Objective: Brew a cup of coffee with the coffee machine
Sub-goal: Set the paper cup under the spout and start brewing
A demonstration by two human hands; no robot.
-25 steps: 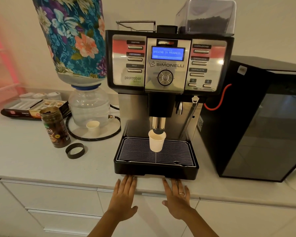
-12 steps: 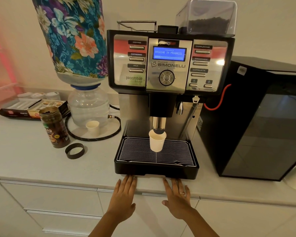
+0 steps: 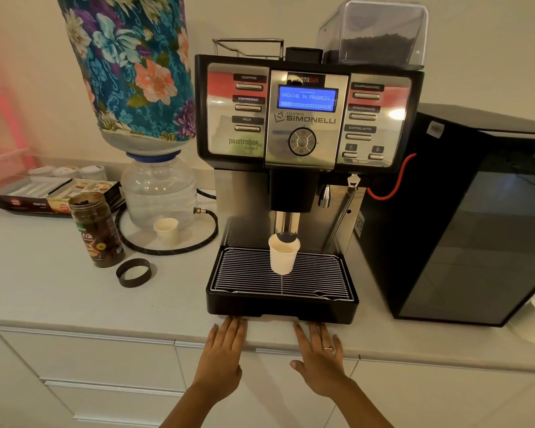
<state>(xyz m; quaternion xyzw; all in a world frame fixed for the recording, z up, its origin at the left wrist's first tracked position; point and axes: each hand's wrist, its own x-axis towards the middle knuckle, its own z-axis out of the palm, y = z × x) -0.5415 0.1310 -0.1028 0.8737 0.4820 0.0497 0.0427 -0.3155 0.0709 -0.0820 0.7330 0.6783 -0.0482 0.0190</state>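
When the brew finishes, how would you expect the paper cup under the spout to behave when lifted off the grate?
The paper cup looks thin-walled, so it will probably flex if squeezed. It is small and narrower at its base, so it seems likely to tip if nudged on the wire grate. It has no handle, so once filled it may feel hot.

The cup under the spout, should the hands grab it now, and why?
Probably not yet: wait. The screen reads "BREWING IN PROGRESS", and the cup stands under the spout. Both hands lie flat on the counter edge.
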